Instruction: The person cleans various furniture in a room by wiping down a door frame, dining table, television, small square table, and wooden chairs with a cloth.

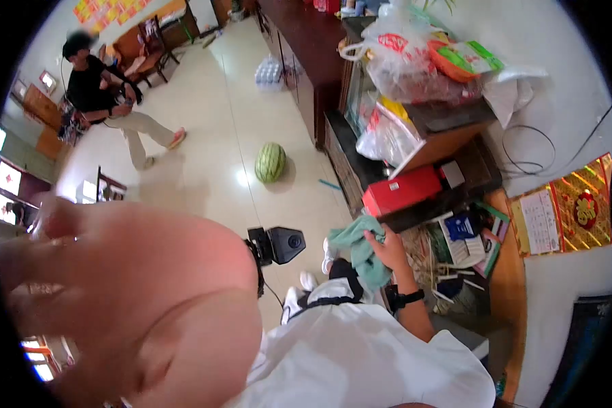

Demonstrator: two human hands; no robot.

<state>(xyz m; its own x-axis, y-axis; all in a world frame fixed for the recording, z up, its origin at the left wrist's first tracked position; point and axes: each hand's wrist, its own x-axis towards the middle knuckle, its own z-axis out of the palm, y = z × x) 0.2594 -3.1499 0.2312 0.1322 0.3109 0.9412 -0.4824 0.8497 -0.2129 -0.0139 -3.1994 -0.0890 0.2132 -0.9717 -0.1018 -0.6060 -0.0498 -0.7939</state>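
Observation:
My left hand [136, 292] is raised very close to the camera and fills the lower left. Its fingers are blurred at the left edge, so their pose is unclear. A black device [279, 246] is strapped at its wrist. On the right, my right hand [387, 251] grips a green cloth [366, 255], which hangs beside my white shirt [360, 353]. A black band [408, 298] circles that wrist. Just beyond the cloth lies a red box [402, 192] on the dark cabinet [479, 166].
A watermelon [270, 162] lies on the tiled floor. Farther off, a person [92, 85] in a black top stands near wooden chairs [143, 51]. Plastic bags [404, 64] top the cabinet; an open compartment [449, 272] holds sticks and packets. Wrapped bottles [269, 72] stand by the brown counter [296, 41].

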